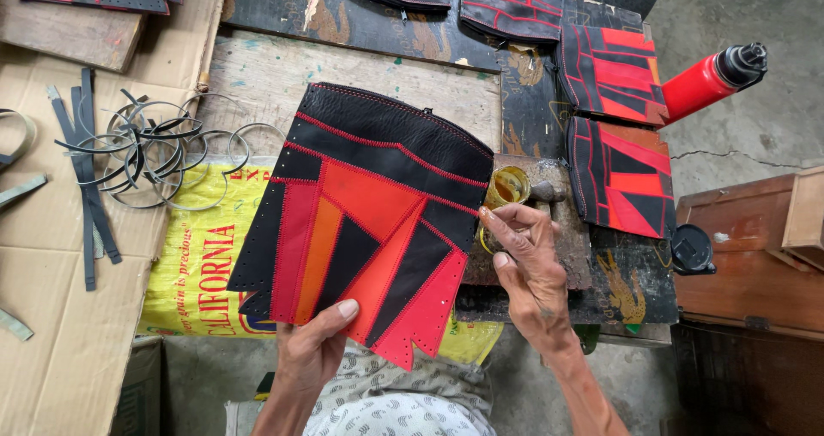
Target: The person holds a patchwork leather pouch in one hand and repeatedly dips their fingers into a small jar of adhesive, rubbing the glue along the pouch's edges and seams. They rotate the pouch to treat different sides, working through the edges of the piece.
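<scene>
Left hand (311, 343): closed on the bottom edge of the leather panel (365, 217), thumb on the face, other fingers behind it and hidden.
Leather panel: black, red and orange patchwork with red stitching and punched holes along its borders; it stands up and away from the left hand, fanning wider above it, tilted face-up toward the camera, probably so the seams and edge can be looked over.
Right hand (528, 260): fingers pinched narrow, fingertips just beside the panel's right edge; whether something thin is held between them is too small to tell.
Glass jar (506, 187): just beyond the right fingertips, holding a yellowish liquid; likely kept there for short reach. Contents cannot be identified.
Hammer (549, 191): its head lies beside the jar, past the right hand, partly covered by the fingers.
Table (257, 71): worn wooden top, beyond both hands.
Finished panels (622, 174): same colours, laid overlapping to the right of and beyond the right hand; more at the top edge, cut off by the frame.
Metal rings (163, 148): loose tangle with dark strips, well left of the left hand, on cardboard (60, 316).
Yellow sack (202, 256): spread under the panel's left side.
Red bottle (708, 80): lying tilted, far right of the right hand.
Black lid (692, 249): right of the right hand, near a wooden box (755, 256).
Hidden: panel's back face; the lap below is only partly seen.
</scene>
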Tool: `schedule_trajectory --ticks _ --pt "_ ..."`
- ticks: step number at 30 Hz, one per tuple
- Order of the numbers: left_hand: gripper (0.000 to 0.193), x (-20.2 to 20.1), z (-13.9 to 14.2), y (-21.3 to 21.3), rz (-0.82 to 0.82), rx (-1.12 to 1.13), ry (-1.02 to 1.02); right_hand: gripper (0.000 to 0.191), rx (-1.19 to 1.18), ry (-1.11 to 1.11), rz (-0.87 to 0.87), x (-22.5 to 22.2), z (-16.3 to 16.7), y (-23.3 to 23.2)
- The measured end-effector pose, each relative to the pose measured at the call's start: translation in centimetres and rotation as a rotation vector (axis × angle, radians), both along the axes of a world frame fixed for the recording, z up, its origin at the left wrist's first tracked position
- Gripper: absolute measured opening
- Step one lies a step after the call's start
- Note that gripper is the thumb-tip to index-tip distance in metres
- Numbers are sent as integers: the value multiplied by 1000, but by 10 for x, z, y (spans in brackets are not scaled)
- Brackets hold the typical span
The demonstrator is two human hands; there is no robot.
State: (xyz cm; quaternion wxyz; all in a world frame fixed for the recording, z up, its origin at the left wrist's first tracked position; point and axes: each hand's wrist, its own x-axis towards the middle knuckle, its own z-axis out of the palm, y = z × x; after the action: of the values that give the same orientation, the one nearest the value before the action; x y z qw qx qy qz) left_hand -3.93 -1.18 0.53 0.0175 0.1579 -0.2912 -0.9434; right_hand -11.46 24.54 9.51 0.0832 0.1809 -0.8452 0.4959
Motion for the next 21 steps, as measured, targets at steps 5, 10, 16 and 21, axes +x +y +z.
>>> schedule_trajectory --ticks 5,10,16,21 --pt "57 0 1 0 -9 -3 -13 52 97 71 -49 2 0 2" --pt "55 -1 0 1 6 7 -10 56 168 216 -34 3 -1 3" --pt "55 -1 -2 2 13 16 -20 54 276 245 -85 4 2 1" --pt "56 -3 2 4 27 25 -10 51 318 364 -80 4 6 -2"
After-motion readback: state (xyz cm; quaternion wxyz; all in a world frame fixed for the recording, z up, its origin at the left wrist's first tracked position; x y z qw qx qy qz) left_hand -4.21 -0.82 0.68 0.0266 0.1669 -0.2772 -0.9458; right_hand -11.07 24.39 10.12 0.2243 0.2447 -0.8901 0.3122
